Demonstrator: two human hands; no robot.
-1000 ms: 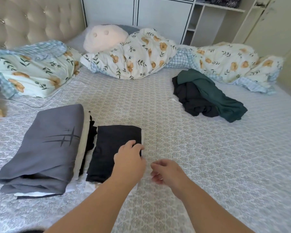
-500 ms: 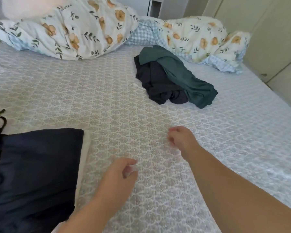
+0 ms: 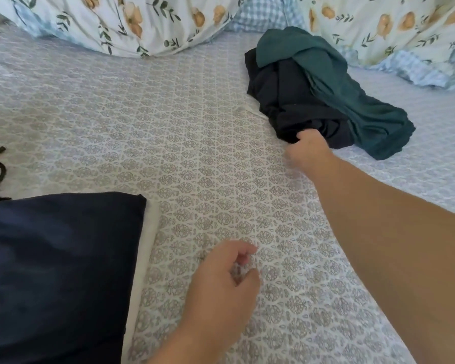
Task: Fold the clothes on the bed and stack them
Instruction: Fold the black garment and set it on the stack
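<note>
Since the earlier frame the right hand (image 3: 308, 149) has been stretched out to 1 o'clock and closed on the black garment (image 3: 286, 101) under the green garment (image 3: 352, 101), both unfolded, while the left hand (image 3: 221, 282) hangs loosely curled beside the folded dark garment (image 3: 58, 271) at 8 o'clock.

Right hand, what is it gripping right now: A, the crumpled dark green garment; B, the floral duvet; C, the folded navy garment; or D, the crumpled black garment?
D: the right hand is closed on the near edge of the crumpled black garment; the crumpled dark green garment lies draped over it, untouched.
</note>
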